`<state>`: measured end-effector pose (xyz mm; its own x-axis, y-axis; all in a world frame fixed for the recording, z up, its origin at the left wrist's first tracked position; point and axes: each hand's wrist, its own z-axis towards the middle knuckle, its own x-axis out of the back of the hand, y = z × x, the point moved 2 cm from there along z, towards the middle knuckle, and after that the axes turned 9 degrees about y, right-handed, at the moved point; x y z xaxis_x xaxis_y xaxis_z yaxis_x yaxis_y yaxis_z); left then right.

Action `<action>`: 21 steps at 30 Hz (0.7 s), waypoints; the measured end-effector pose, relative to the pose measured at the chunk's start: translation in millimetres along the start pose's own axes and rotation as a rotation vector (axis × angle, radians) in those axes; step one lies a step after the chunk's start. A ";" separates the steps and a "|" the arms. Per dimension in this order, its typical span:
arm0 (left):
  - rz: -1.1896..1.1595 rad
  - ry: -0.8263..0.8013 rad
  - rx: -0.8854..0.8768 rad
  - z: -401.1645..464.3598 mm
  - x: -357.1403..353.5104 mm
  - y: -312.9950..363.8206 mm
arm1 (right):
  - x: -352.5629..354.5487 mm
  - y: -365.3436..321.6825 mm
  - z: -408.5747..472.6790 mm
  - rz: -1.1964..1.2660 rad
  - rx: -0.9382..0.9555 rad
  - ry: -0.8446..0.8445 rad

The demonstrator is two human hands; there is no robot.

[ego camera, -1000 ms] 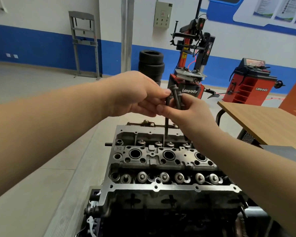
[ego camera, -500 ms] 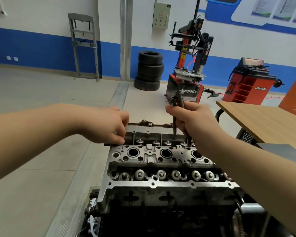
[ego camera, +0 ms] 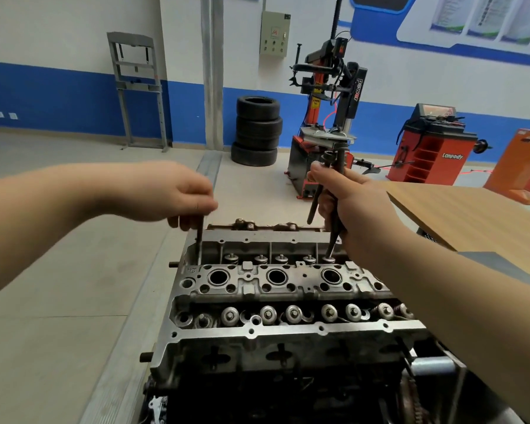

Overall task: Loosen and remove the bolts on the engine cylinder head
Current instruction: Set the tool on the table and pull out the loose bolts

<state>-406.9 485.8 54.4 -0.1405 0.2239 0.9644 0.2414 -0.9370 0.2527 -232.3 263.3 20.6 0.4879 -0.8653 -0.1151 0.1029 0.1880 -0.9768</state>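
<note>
The engine head (ego camera: 288, 286) sits just below me, its valve springs in rows. My left hand (ego camera: 169, 191) reaches over its far left corner, knuckles up, fingertips pinching the top of a long bolt (ego camera: 199, 240) that stands upright with its lower end down in the corner of the head. My right hand (ego camera: 349, 206) hovers over the far right side, fist curled around a bundle of bolts (ego camera: 329, 179), heads up. Beyond are a wooden table (ego camera: 471, 215) and stacked tyres (ego camera: 257, 130).
</note>
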 end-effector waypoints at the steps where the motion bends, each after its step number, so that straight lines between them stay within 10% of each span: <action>1: -0.094 0.075 0.011 1.8 5.7 5.1 | 0.8 -3.6 -0.9 -0.025 0.009 -0.031; 13: -1.003 0.345 0.058 55.6 -16.7 148.1 | 39.7 -33.1 -12.5 -0.264 0.234 -0.049; 21: -0.620 0.330 -0.277 81.8 -50.9 263.8 | 162.5 -62.4 -38.8 -0.777 0.379 0.032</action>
<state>-257.5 249.2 78.4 -0.4633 0.6809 0.5672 -0.2196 -0.7083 0.6709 -193.1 92.9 55.9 0.1356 -0.8243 0.5497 0.6823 -0.3247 -0.6551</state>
